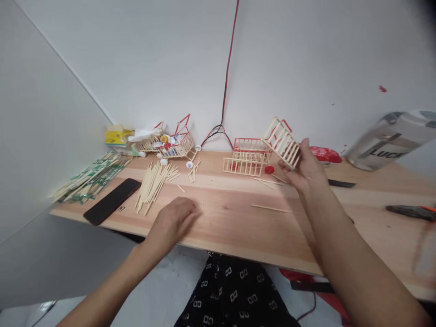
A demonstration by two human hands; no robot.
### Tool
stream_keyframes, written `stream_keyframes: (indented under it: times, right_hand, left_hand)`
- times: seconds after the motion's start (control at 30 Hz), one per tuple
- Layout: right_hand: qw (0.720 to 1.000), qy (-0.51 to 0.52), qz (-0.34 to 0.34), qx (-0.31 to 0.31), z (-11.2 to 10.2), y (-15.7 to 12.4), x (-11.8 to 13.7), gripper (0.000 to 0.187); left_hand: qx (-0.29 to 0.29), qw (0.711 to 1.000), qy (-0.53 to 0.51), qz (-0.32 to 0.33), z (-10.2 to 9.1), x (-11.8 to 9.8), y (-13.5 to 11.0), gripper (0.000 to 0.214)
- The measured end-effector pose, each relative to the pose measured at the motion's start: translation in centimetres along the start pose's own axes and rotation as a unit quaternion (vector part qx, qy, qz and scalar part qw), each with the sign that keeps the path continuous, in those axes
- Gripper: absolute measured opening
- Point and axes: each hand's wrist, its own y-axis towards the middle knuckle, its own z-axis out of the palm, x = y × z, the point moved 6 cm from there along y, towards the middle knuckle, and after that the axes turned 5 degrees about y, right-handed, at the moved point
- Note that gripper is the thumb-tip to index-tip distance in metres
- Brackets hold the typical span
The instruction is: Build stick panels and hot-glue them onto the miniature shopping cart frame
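Note:
My right hand (pixel 304 165) holds a small basket of pale wooden sticks (pixel 283 143) up and tilted above the table, with a red strip on its far side. My left hand (pixel 177 218) is low over the front of the wooden table (pixel 225 227), slightly blurred. Its fingers are curled inward, and whatever they may hold is hidden. Left of it lies a pile of loose wooden sticks (pixel 152 186). Beneath the held basket stands another stick cart (pixel 247 161) with red edging and red wheels (pixel 269 169). A single stick (pixel 270 208) lies between my hands.
Finished-looking stick carts (pixel 177 144) with white wheels stand at the back left. A black phone (pixel 112 201) and wrapped stick packs (pixel 93 177) lie leftward. At right are a large clear container (pixel 391 141), a red packet (pixel 326 154) and pliers (pixel 410 212). Cables (pixel 225 86) hang down the wall.

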Motion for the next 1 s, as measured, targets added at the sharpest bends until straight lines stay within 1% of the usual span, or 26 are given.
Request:
stream_keyframes:
  times: [0.07,0.1,0.13,0.2,0.3,0.33,0.4,0.47,0.53,0.6,0.67,0.7,0.73,0.8,0.83,0.87,0.9,0.93,0.97,1.0]
  right_hand:
    - [1.000,0.001,0.000,-0.009,-0.1,-0.1,0.0,0.031]
    - [1.000,-0.002,0.001,-0.010,-0.1,-0.1,0.0,0.031]
    - [1.000,-0.007,0.001,-0.009,0.0,-0.1,-0.1,0.031]
    - [1.000,-0.023,-0.003,-0.001,0.0,-0.2,-0.1,0.032]
    - [0.999,-0.046,-0.016,0.021,0.2,-0.3,-0.1,0.030]
    - [0.998,-0.050,-0.018,0.028,0.3,-0.3,-0.2,0.030]
    - [0.998,-0.054,-0.018,0.040,0.4,-0.3,-0.3,0.030]
    - [0.997,-0.054,-0.022,0.043,0.4,-0.3,-0.2,0.031]
    - [0.997,-0.052,-0.025,0.042,0.5,-0.4,-0.2,0.031]
    - [0.998,-0.051,-0.022,0.038,0.6,-0.4,-0.2,0.031]
    - [0.998,-0.047,-0.017,0.029,0.5,-0.4,-0.2,0.031]
    - [0.999,-0.044,-0.015,0.023,0.5,-0.4,-0.2,0.030]
    - [0.999,-0.042,-0.013,0.019,0.4,-0.4,-0.2,0.029]
    - [0.999,-0.042,-0.008,0.017,0.3,-0.3,-0.3,0.029]
    - [0.999,-0.043,-0.007,0.016,0.2,-0.3,-0.3,0.030]
    - [0.999,-0.043,-0.008,0.013,0.1,-0.2,-0.3,0.031]
    - [0.999,-0.043,-0.007,0.011,0.0,-0.2,-0.3,0.031]
    - [0.999,-0.041,-0.009,0.008,0.0,-0.1,-0.3,0.031]
    - [0.999,-0.036,-0.011,0.007,-0.1,-0.1,-0.2,0.032]
    - [0.999,-0.031,-0.010,0.008,-0.1,-0.1,-0.2,0.032]
  left_hand:
    - [-0.011,0.998,-0.006,-0.069,-0.2,1.0,1.5,0.017]
    - [-0.011,0.996,-0.009,-0.089,0.0,1.4,2.1,0.016]
    - [-0.007,0.996,-0.012,-0.092,0.4,1.4,2.7,0.017]
    - [0.006,0.998,0.001,-0.060,1.6,0.9,3.5,0.020]
    - [0.016,0.998,0.052,-0.007,3.4,0.1,3.3,0.017]
    - [0.010,0.998,0.067,-0.002,3.8,0.0,3.1,0.020]
    - [-0.012,0.995,0.098,-0.015,4.0,0.4,2.6,0.022]
    - [-0.028,0.991,0.124,-0.032,3.7,1.1,2.0,0.019]
    - [-0.037,0.991,0.123,-0.046,3.0,1.7,1.1,0.018]
    - [-0.047,0.993,0.070,-0.079,1.6,2.5,-0.2,0.019]
    - [-0.079,0.983,-0.028,-0.164,-0.4,3.9,-2.3,0.018]
    - [-0.102,0.969,-0.087,-0.206,-1.5,4.7,-3.6,0.017]
    - [-0.138,0.947,-0.139,-0.253,-2.7,5.5,-5.1,0.016]
    - [-0.235,0.880,-0.228,-0.343,-4.9,7.4,-8.5,0.021]
    - [-0.273,0.844,-0.250,-0.389,-5.7,8.4,-10.5,0.024]
    - [-0.322,0.804,-0.249,-0.432,-6.5,9.4,-12.6,0.026]
    - [-0.364,0.764,-0.239,-0.477,-6.9,10.3,-15.0,0.026]
    - [-0.402,0.729,-0.222,-0.507,-7.0,11.1,-17.4,0.024]
    - [-0.423,0.705,-0.215,-0.528,-6.7,12.0,-19.6,0.025]
    - [-0.416,0.701,-0.198,-0.544,-6.0,12.8,-21.6,0.028]
